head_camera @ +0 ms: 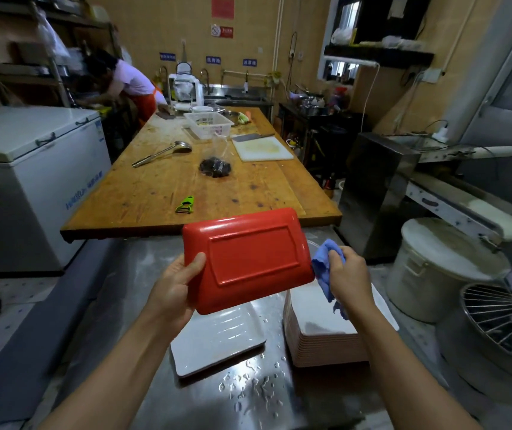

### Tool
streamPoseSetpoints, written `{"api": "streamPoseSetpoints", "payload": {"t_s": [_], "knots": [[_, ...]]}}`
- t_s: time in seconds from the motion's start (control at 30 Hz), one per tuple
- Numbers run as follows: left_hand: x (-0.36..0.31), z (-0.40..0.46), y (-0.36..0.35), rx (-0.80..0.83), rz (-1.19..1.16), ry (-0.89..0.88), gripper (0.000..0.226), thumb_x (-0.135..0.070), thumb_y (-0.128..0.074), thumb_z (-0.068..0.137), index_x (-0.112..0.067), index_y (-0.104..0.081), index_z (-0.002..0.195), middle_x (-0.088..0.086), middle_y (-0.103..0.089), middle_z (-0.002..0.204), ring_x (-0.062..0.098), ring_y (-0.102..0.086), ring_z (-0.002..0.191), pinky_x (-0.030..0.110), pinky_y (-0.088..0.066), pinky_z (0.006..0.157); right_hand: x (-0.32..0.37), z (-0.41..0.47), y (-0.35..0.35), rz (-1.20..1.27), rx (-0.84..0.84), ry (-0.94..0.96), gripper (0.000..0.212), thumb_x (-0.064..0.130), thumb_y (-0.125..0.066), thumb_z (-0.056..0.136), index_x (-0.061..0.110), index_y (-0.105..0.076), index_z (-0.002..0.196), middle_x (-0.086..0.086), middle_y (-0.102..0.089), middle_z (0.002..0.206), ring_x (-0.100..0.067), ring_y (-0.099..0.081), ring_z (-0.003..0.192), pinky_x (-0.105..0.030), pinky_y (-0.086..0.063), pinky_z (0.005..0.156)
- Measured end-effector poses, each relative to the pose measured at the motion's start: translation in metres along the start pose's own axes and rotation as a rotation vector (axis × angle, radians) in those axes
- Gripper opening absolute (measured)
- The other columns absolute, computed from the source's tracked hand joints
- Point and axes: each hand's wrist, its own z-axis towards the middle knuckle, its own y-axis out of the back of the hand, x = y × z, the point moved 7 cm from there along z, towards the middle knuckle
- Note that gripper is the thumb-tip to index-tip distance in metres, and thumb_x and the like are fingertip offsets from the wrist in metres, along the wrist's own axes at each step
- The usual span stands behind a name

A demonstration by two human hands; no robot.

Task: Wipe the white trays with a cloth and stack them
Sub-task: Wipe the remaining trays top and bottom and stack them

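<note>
Over steel counter (161, 274), one red tray (248, 259), one cloth (326, 268)

You are looking at a wet steel desk (161, 395) at lower centre, bearing one white tray (217, 342) and, beside it to the right, a stack of trays (326, 342).

We spot blue lettering on the white chest freezer (31, 169), too blurred to read; the red wall notices (222, 7) and small blue wall labels (213, 60) stay illegible too.
</note>
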Motion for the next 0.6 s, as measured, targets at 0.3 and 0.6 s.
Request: {"api": "streamPoseSetpoints", "payload": {"t_s": [0.3, 0.6], "knots": [[-0.022, -0.015, -0.090, 0.304, 0.573, -0.376, 0.025, 0.001, -0.065, 0.077, -0.012, -0.067, 0.098, 0.010, -0.069, 0.083, 0.012, -0.064, 0.076, 0.020, -0.050, 0.070, -0.045, 0.017, 0.059, 0.318, -0.015, -0.417, 0.052, 0.052, -0.043, 0.093, 0.004, -0.062, 0.095, -0.020, -0.064, 0.093, -0.027, -0.057, 0.071, -0.032, -0.043, 0.062], [0.008, -0.031, -0.155, 0.658, 1.073, -0.744, 0.016, -0.006, -0.066, 0.081, -0.007, -0.072, 0.097, 0.004, -0.069, 0.091, 0.016, -0.065, 0.085, 0.024, -0.053, 0.074, -0.059, 0.001, 0.098, 0.502, 0.403, -0.511, 0.028, 0.020, -0.051, 0.093, 0.001, -0.053, 0.073, -0.019, -0.056, 0.059, -0.014, -0.048, 0.034, -0.019, -0.036, 0.032]]}}
